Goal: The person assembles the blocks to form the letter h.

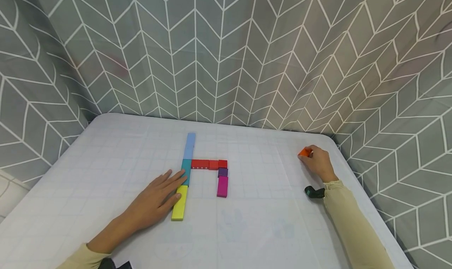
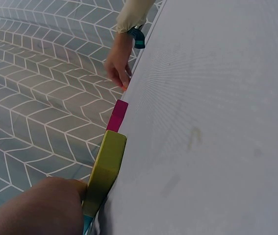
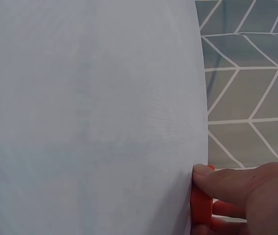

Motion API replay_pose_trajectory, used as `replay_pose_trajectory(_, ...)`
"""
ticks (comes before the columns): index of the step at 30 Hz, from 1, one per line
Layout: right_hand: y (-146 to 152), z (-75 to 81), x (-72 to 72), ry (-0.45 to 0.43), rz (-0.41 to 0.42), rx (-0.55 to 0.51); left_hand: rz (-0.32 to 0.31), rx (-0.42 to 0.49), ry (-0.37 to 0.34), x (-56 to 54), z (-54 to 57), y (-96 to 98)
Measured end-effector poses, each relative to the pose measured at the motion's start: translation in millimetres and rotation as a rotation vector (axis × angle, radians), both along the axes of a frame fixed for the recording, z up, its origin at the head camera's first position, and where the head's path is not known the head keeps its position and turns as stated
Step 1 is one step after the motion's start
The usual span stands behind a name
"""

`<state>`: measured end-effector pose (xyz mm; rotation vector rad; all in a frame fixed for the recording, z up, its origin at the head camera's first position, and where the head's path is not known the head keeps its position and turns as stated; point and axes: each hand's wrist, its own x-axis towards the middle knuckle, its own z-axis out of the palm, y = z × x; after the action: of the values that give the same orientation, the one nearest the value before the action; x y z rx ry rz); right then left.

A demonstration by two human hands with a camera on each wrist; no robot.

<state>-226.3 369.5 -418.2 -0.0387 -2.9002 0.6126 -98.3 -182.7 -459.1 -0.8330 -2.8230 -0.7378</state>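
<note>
My left hand (image 1: 152,204) rests flat with its fingers extended, fingertips on the teal block (image 1: 187,165) and thumb along the yellow block (image 1: 179,208). Above the teal one, a light blue block (image 1: 189,143) continues the column. Red blocks (image 1: 200,164) run rightward from the teal block. A purple block (image 1: 223,172) and a magenta block (image 1: 222,186) hang down from the end of that row. Far to the right, my right hand (image 1: 319,165) pinches an orange block (image 1: 304,152) between thumb and fingers. In the right wrist view, the thumb covers part of the orange block (image 3: 201,205).
A white cloth covers the table (image 1: 261,222). Its right edge runs close beside the right hand. A grey curtain (image 1: 226,57) with white chevron lines stands behind and at both sides. A dark wrist strap (image 1: 314,192) shows at the right sleeve.
</note>
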Motion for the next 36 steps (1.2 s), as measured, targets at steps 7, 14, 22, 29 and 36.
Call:
replay_pose_trajectory(7, 0.9, 0.8, 2.5, 0.014, -0.004, -0.007, -0.008, 0.005, 0.004, 0.5, -1.0, -0.2)
replay_pose_trajectory(14, -5.4, 7.7, 5.7, 0.086, 0.034, -0.029, -0.005, -0.006, 0.005, 0.1, -0.5, -0.2)
replay_pose_trajectory(22, -13.8, 14.1, 10.5, 0.129, 0.079, -0.020, 0.004, -0.011, -0.002, -0.5, 0.1, 0.1)
replay_pose_trajectory(29, -24.9, 20.5, 18.9, 0.154, 0.084, -0.034, -0.005, -0.002, 0.007, -0.4, 0.6, -0.4)
replay_pose_trajectory(36, -38.5, 25.0, 24.6, 0.172, 0.103, -0.048, -0.005, 0.005, 0.016, -1.1, -1.5, -1.3)
